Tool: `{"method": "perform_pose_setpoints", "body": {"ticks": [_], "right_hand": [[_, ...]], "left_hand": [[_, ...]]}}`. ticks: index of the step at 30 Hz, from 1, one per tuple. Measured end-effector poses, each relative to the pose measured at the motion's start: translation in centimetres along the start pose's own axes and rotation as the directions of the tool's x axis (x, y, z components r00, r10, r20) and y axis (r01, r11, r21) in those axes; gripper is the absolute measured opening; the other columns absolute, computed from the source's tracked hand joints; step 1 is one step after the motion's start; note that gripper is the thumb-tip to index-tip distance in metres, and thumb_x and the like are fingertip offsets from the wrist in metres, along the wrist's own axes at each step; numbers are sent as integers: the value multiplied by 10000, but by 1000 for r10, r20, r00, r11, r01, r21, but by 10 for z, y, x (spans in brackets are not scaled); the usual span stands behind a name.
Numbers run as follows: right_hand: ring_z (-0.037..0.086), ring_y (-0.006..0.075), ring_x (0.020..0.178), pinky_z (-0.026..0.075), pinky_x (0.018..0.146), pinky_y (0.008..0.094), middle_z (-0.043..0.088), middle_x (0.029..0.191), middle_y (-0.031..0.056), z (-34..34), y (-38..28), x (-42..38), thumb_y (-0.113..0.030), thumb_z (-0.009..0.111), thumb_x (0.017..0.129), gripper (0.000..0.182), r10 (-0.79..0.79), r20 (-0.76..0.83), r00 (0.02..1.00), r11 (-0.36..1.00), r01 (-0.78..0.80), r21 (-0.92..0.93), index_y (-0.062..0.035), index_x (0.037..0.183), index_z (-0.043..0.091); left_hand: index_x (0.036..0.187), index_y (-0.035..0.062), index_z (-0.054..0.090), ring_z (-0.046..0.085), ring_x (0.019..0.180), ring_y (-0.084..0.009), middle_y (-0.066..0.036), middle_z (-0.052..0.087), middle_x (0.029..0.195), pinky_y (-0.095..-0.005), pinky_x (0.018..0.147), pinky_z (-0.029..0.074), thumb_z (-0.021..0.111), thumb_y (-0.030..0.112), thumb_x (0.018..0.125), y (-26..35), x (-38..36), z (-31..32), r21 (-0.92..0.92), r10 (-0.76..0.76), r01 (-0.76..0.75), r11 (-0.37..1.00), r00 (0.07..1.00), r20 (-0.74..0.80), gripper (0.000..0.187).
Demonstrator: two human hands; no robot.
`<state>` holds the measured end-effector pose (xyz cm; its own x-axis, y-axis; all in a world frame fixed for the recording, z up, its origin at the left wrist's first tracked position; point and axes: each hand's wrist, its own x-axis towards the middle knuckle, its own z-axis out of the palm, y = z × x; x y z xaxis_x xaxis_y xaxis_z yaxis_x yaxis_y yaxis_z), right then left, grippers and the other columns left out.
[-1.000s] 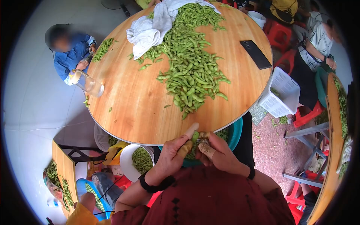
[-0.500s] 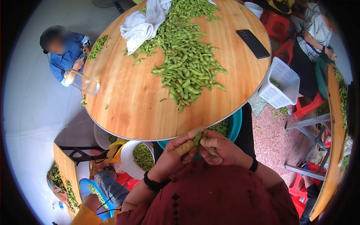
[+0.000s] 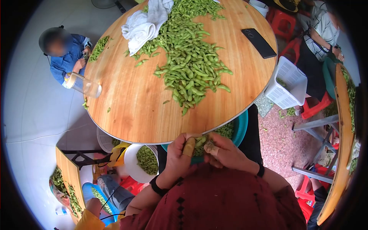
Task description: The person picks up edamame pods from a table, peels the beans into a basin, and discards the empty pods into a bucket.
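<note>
At the near edge of the round wooden table (image 3: 134, 107), my left hand (image 3: 179, 153) is closed, pinching a green soybean pod (image 3: 199, 142) between thumb and fingers. The thumb has a tan wrapping on it. My right hand (image 3: 228, 154) is closed against the pod's right end, its wrapped thumb bent and its fingertips darkly stained. The fingers hide part of the pod. Beneath both hands is a teal basin (image 3: 241, 126) with green beans or pods inside. A large pile of soybean pods (image 3: 191, 73) covers the table's middle.
A white cloth (image 3: 140, 30) and a black phone (image 3: 259, 43) lie on the table. A person in blue (image 3: 67, 57) stands at the left edge near a clear jar (image 3: 84, 84). A white bucket (image 3: 132, 163) and white crate (image 3: 287, 82) stand beside the table. Other people sit nearby.
My hands have moved slightly apart, the left one turning more upright. More of the pod shows between them. The person in blue has shifted a little.
</note>
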<state>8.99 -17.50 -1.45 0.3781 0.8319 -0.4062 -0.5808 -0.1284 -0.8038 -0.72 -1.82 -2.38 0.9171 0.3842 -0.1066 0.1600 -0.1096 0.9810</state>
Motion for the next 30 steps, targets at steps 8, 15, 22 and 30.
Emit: {"method": "perform_pose_setpoints", "body": {"ticks": [8,15,22,30], "right_hand": [[610,245,678,490,627,354,584,771,128,-3,18,13,-156,710,811,394,-689,-37,724,463,400,-791,2,1118,521],[607,274,651,487,614,347,580,744,138,-4,23,15,-93,647,767,365,-655,3,755,473,413,-778,1,1102,536],[577,258,588,469,582,344,558,676,136,-10,11,11,-43,588,784,186,-369,-40,929,785,288,-549,11,961,571],[606,398,790,483,708,451,599,805,196,-33,41,26,-113,597,852,147,-570,207,795,361,469,-806,1,931,547]], "left_hand": [[1045,-14,602,685,747,-271,-160,667,831,-329,639,512,580,19,883,10,-3,1,509,355,-345,788,931,82,167],[1052,3,579,678,811,-331,-173,664,920,-362,675,528,610,-14,827,5,-13,1,376,277,-294,879,956,101,227],[1085,42,621,694,786,-233,-151,684,909,-323,677,531,632,-16,826,6,-19,-19,284,154,-195,939,975,163,266],[1083,59,654,639,930,-357,-159,632,1093,-426,805,516,674,138,823,67,-6,-69,817,114,-279,505,960,257,272]]}}
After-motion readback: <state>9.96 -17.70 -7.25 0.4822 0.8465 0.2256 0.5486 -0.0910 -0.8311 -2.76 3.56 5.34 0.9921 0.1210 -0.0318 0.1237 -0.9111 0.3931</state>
